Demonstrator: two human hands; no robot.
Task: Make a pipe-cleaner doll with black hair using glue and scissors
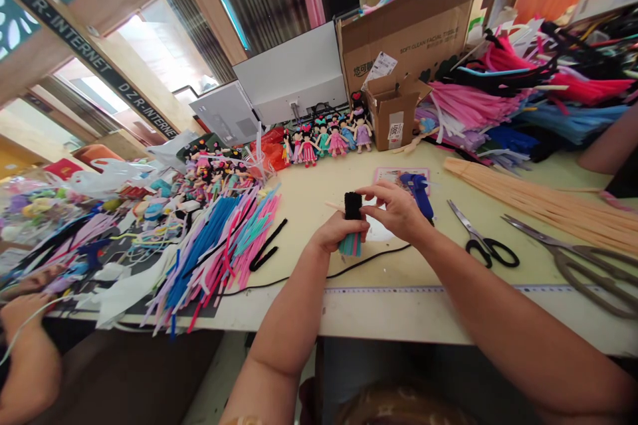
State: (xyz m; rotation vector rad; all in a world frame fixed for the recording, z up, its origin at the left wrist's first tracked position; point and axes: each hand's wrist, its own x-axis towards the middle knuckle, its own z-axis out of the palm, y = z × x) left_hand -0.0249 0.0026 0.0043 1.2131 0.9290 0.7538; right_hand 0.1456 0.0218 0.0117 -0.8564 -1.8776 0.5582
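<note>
My left hand point(336, 231) is closed around a small bundle of fuzzy pipe cleaners point(353, 206), held upright over the table. Its top is a black block, and teal and pink strands show under my fingers. My right hand point(391, 209) reaches in from the right, with thumb and forefinger bent at the edge of the black part; whether they pinch a loose strand is too small to tell. A pale stick end point(333, 205) shows beside my left hand. A blue glue gun point(419, 194) lies behind my right hand. Cut black pipe cleaners point(268, 246) lie to the left.
Black-handled scissors point(481, 239) and larger shears point(573, 252) lie right. Coloured pipe cleaners point(219, 232) are heaped left, beige ones point(538, 192) right. Finished dolls point(329, 136) stand before a cardboard box point(396, 109). A black cable point(366, 260) crosses the table. A co-worker's arm point(27, 345) is far left.
</note>
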